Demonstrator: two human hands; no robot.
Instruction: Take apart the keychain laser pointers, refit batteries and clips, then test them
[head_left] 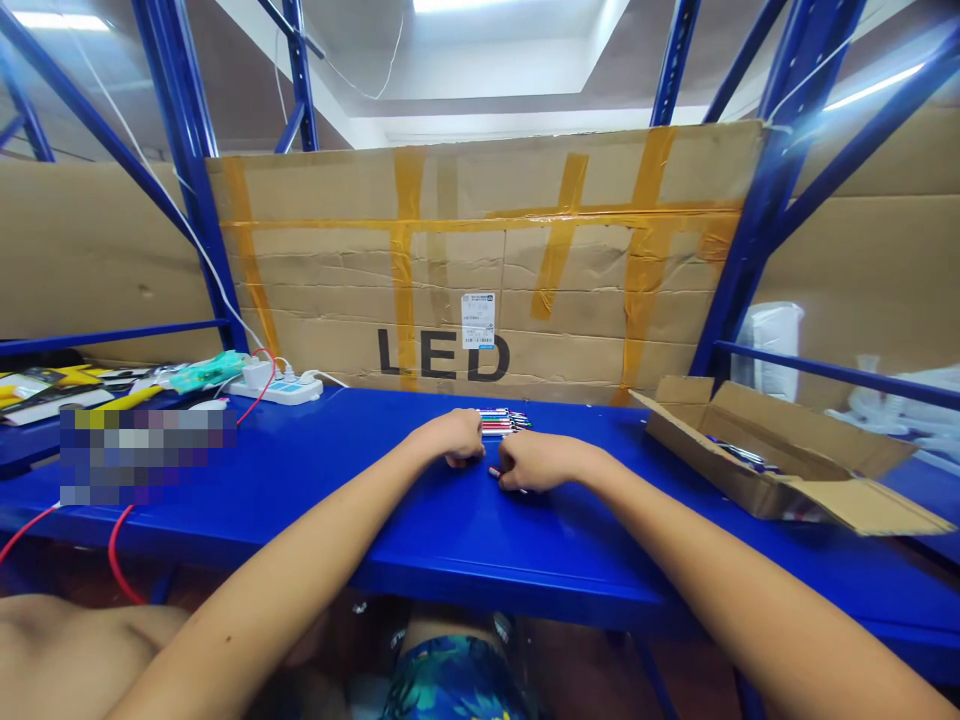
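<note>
Several pens [504, 422] with white, green, red and dark barrels lie side by side in a row on the blue table [480, 540]. My left hand [459, 437] is closed at the left ends of this row, its fingers curled down to the tabletop. What it holds, if anything, is hidden. Just in front of the row, my right hand [536, 461] is closed on one pen [493, 472], whose tip sticks out left of the fingers. Most of that pen is covered by my fingers.
On the right stands an open cardboard box [720, 460] with several pens inside. A white power strip [289, 387] with cables sits at the back left, near assorted tools and packets [90, 385]. A large cardboard panel [337, 270] closes off the back, between blue posts.
</note>
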